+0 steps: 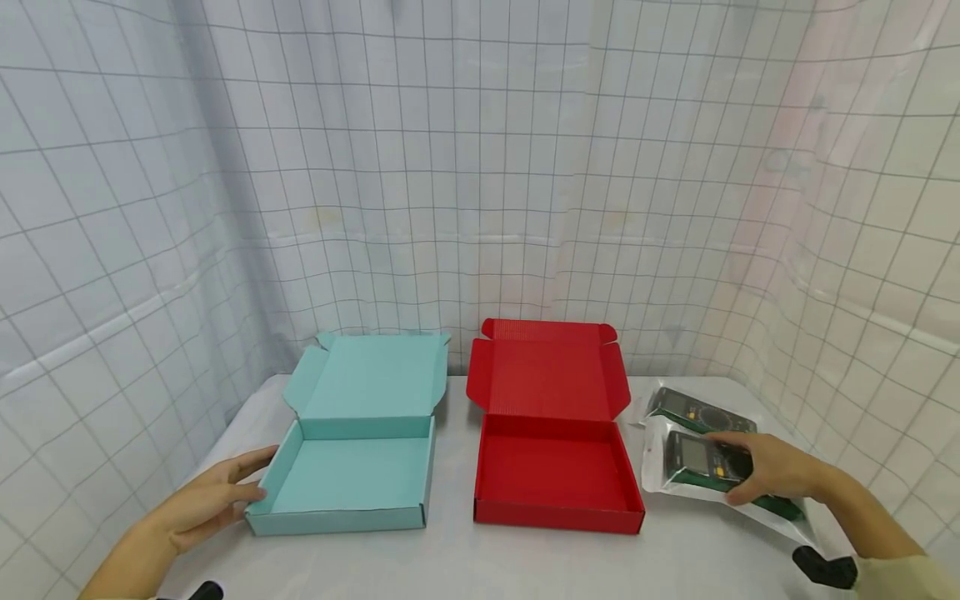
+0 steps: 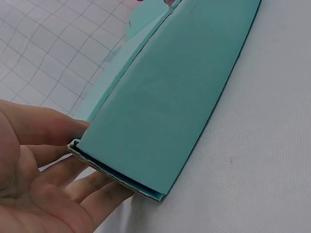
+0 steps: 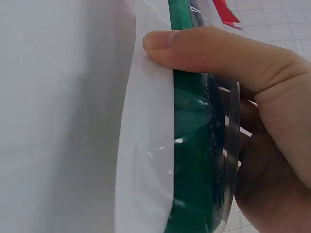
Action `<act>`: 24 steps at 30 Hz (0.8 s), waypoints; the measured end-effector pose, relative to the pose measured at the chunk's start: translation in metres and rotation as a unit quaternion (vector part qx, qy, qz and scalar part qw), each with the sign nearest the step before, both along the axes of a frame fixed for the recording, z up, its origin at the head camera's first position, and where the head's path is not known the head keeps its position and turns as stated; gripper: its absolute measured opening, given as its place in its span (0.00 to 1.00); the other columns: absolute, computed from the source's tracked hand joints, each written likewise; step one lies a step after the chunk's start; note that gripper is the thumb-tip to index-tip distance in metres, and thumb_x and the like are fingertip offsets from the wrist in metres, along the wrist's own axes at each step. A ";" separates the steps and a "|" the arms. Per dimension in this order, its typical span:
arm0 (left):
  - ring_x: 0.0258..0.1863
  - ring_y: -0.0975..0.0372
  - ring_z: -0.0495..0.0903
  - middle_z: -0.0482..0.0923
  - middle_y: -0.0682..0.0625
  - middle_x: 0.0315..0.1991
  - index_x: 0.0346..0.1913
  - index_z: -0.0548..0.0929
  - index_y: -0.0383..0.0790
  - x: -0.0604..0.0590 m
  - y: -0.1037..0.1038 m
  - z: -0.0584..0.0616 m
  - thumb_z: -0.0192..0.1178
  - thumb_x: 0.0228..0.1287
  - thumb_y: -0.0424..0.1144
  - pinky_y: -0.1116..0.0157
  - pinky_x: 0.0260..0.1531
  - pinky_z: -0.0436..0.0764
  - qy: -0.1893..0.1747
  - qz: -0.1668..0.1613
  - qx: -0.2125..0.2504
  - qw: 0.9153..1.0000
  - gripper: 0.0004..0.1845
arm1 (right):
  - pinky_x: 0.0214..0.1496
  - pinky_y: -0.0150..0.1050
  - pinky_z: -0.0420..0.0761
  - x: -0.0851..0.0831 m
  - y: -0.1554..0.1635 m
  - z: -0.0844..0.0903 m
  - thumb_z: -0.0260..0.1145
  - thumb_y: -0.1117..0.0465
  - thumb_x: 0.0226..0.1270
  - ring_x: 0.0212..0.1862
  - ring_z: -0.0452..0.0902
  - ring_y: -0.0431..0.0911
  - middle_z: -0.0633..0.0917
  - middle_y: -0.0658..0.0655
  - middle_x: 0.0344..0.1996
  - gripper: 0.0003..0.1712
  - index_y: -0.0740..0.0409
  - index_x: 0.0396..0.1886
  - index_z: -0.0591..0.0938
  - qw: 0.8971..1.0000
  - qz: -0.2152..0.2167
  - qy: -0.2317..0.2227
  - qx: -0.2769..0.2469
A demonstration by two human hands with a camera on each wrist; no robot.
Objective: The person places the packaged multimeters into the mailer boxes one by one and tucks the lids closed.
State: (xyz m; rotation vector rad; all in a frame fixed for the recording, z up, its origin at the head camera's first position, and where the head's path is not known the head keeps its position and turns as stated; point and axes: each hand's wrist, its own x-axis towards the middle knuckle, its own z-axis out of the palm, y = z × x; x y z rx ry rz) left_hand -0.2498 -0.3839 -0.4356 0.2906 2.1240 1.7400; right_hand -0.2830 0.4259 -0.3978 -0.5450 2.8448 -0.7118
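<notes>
My right hand (image 1: 772,468) has its grip around a bagged green multimeter (image 1: 701,463), thumb (image 3: 204,43) pressed on the edge of its clear pouch, at the right end of the white bench (image 1: 465,558). A second bagged multimeter (image 1: 693,410) lies just behind it. My left hand (image 1: 206,504) is released, straight fingers (image 2: 53,128) touching the near left corner of the open teal box (image 1: 352,475). An open red box (image 1: 555,475) sits between the teal box and the multimeters, its lid flap standing up.
</notes>
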 end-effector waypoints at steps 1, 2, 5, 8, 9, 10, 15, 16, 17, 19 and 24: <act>0.71 0.54 0.55 0.27 0.26 0.79 0.79 0.35 0.23 0.000 0.000 0.000 0.55 0.75 0.28 0.45 0.64 0.67 0.000 0.000 0.000 1.000 0.45 | 0.44 0.49 0.74 -0.001 -0.001 0.003 0.85 0.53 0.47 0.45 0.70 0.53 0.77 0.66 0.58 0.55 0.66 0.73 0.70 1.000 -0.005 -0.001 0.004; 0.72 0.52 0.54 0.27 0.26 0.79 0.79 0.35 0.23 0.000 0.000 0.000 0.55 0.75 0.28 0.45 0.64 0.67 0.000 0.000 0.000 1.000 0.45 | 0.44 0.49 0.74 -0.002 -0.002 0.006 0.85 0.52 0.47 0.45 0.70 0.53 0.77 0.66 0.58 0.56 0.66 0.74 0.70 1.000 -0.010 -0.001 0.011; 0.73 0.50 0.53 0.27 0.27 0.79 0.79 0.36 0.23 0.000 0.000 0.000 0.55 0.75 0.28 0.45 0.64 0.67 0.000 0.001 0.001 1.000 0.44 | 0.43 0.50 0.75 -0.005 -0.005 0.013 0.85 0.51 0.47 0.47 0.70 0.55 0.77 0.65 0.57 0.55 0.64 0.74 0.70 1.000 -0.015 0.000 0.023; 0.71 0.55 0.56 0.27 0.27 0.80 0.79 0.36 0.23 0.001 0.000 -0.001 0.55 0.75 0.28 0.47 0.63 0.68 0.002 -0.001 0.002 1.000 0.44 | 0.42 0.49 0.75 -0.008 -0.008 0.021 0.85 0.51 0.47 0.47 0.70 0.55 0.77 0.63 0.54 0.55 0.61 0.74 0.71 0.999 -0.017 0.001 0.029; 0.70 0.58 0.57 0.27 0.27 0.80 0.79 0.36 0.23 0.000 0.000 -0.001 0.55 0.75 0.29 0.48 0.63 0.68 0.003 -0.001 0.003 1.000 0.44 | 0.41 0.48 0.75 -0.009 -0.010 0.023 0.85 0.51 0.47 0.48 0.70 0.55 0.77 0.63 0.54 0.55 0.61 0.74 0.71 0.999 -0.018 0.001 0.029; 0.68 0.61 0.59 0.27 0.27 0.79 0.79 0.37 0.23 0.000 0.000 -0.001 0.55 0.75 0.29 0.49 0.63 0.69 0.003 -0.001 0.004 1.000 0.44 | 0.41 0.47 0.74 -0.010 -0.011 0.025 0.84 0.51 0.47 0.47 0.70 0.55 0.77 0.62 0.52 0.54 0.61 0.74 0.71 0.999 -0.017 0.002 0.031; 0.63 0.70 0.61 0.27 0.27 0.79 0.79 0.36 0.23 0.000 -0.001 -0.001 0.55 0.75 0.28 0.51 0.62 0.70 0.005 -0.005 0.009 1.000 0.45 | 0.44 0.48 0.73 -0.013 -0.019 0.036 0.85 0.50 0.46 0.49 0.70 0.55 0.77 0.62 0.55 0.55 0.62 0.74 0.72 0.999 -0.015 0.009 0.037; 0.63 0.70 0.60 0.27 0.27 0.79 0.79 0.36 0.23 0.000 -0.001 -0.001 0.55 0.75 0.28 0.50 0.62 0.70 0.004 -0.005 0.008 1.000 0.45 | 0.44 0.48 0.74 -0.013 -0.021 0.037 0.84 0.49 0.47 0.50 0.70 0.55 0.77 0.61 0.55 0.55 0.62 0.74 0.71 0.999 -0.012 0.011 0.037; 0.64 0.68 0.60 0.27 0.27 0.79 0.79 0.36 0.23 0.000 -0.001 -0.001 0.55 0.75 0.28 0.49 0.62 0.69 0.004 -0.005 0.008 1.000 0.45 | 0.44 0.48 0.74 -0.013 -0.023 0.039 0.84 0.49 0.47 0.50 0.70 0.55 0.77 0.60 0.55 0.55 0.61 0.74 0.72 0.999 -0.013 0.011 0.036; 0.67 0.64 0.59 0.27 0.27 0.80 0.80 0.36 0.23 0.001 0.000 -0.001 0.55 0.75 0.28 0.47 0.63 0.68 0.003 -0.001 0.005 1.000 0.45 | 0.44 0.47 0.75 -0.014 -0.027 0.043 0.84 0.49 0.47 0.51 0.70 0.55 0.77 0.59 0.53 0.54 0.60 0.74 0.72 0.999 -0.009 0.015 0.035; 0.72 0.53 0.54 0.28 0.28 0.80 0.80 0.37 0.24 0.002 0.000 -0.001 0.56 0.74 0.29 0.42 0.65 0.65 0.002 0.006 -0.002 1.000 0.45 | 0.44 0.46 0.76 -0.017 -0.039 0.052 0.84 0.50 0.47 0.51 0.70 0.55 0.78 0.57 0.52 0.52 0.58 0.72 0.74 0.999 0.014 0.034 0.026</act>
